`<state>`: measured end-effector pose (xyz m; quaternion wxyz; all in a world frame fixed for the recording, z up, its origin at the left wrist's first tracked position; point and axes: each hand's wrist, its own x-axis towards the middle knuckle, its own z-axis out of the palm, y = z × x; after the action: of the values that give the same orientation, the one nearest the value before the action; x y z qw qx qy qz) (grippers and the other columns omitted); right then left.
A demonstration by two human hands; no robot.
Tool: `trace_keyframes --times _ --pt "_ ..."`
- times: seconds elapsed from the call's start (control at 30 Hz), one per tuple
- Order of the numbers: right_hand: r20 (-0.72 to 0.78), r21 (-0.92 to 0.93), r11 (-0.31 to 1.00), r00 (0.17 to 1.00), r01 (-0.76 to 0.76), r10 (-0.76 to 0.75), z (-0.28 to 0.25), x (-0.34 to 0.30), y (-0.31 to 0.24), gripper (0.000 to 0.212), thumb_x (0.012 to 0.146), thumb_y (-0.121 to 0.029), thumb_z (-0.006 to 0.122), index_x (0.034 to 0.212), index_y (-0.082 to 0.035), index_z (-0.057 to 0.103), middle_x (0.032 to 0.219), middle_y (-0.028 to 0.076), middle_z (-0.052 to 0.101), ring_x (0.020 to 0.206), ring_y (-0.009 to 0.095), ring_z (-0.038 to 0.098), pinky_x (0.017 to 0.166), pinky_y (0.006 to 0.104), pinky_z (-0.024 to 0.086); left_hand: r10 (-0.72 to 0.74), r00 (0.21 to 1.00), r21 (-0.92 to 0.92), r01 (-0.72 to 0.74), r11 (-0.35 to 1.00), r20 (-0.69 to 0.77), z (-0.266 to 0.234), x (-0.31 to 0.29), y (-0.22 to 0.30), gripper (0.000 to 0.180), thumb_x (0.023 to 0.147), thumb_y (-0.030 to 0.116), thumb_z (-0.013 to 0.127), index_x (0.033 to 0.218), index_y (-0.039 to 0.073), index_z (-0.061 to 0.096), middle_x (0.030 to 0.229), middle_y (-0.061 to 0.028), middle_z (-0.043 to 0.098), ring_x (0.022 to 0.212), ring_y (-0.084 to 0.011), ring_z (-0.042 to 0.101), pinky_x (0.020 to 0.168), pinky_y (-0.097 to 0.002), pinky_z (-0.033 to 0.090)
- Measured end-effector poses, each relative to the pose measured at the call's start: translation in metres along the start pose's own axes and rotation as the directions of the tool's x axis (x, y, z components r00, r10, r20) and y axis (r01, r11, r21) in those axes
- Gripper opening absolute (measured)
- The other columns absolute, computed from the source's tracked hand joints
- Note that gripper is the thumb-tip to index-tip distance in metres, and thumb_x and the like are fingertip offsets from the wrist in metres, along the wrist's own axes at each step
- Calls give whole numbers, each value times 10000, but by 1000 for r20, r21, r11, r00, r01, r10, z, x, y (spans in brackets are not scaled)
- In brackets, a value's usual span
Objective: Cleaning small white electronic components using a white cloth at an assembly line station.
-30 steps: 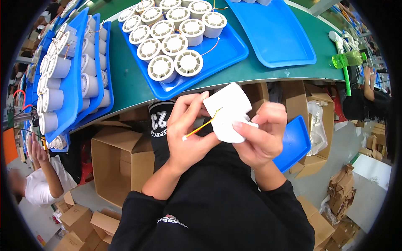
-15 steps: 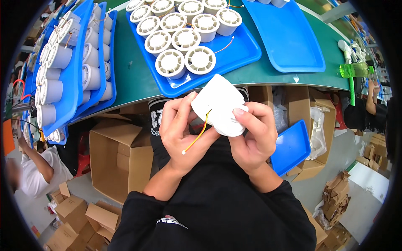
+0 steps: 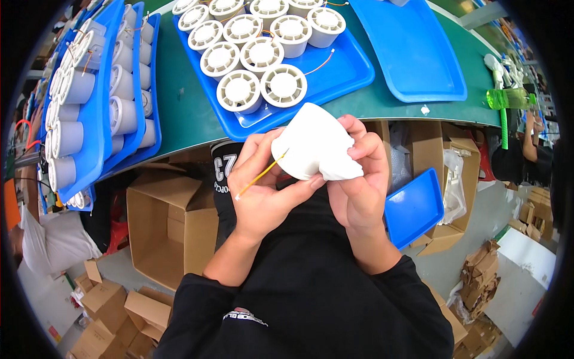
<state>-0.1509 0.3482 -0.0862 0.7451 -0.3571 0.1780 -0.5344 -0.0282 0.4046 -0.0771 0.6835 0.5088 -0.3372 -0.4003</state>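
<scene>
Green bench: blue tray holding white cylinders; hands grasp wired white part.

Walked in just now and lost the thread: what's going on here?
The person's left hand holds a white cylindrical housing with a thin yellow wire. The right hand holds a white piece, perhaps cloth, against it. Beyond, similar white units with slotted tops stand in a blue tray on a green table.
</scene>
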Motion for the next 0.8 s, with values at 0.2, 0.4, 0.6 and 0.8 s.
trace_keyframes --times 0.2,0.4,0.6,0.8 --pt "125 12 998 990 -60 58 -12 14 6 237 778 -89 684 911 -141 495 1292 92 413 1218 248 443 1022 411 417 -183 974 -248 211 945 132 -11 -5 0 519 738 -22 754 1203 -103 537 1163 -96 550 1049 -177 584 900 -312 502" --pt "248 83 988 963 -128 104 -26 30 8 289 717 -203 720 869 -142 482 1243 106 416 1180 273 459 1001 436 438 -382 871 -516 491 702 308 -17 -9 -5 427 856 130 672 1205 -82 546 1119 -118 620 1038 -191 604 935 -324 487" --pt "407 247 939 905 -239 123 -41 44 15 324 710 -297 741 857 -155 489 1227 66 421 1194 353 499 1018 543 421 -425 763 -615 645 454 487 -17 -13 -8 486 886 234 650 1229 -86 523 1152 -157 616 1052 -242 620 951 -374 498" --pt "496 482 840 868 -249 -28 -38 54 4 340 780 -345 721 930 -136 498 1243 99 425 1146 374 510 931 468 479 -403 776 -631 630 453 485 -7 -26 -6 508 886 229 648 1255 -87 499 1172 -168 611 1063 -255 620 937 -353 506"
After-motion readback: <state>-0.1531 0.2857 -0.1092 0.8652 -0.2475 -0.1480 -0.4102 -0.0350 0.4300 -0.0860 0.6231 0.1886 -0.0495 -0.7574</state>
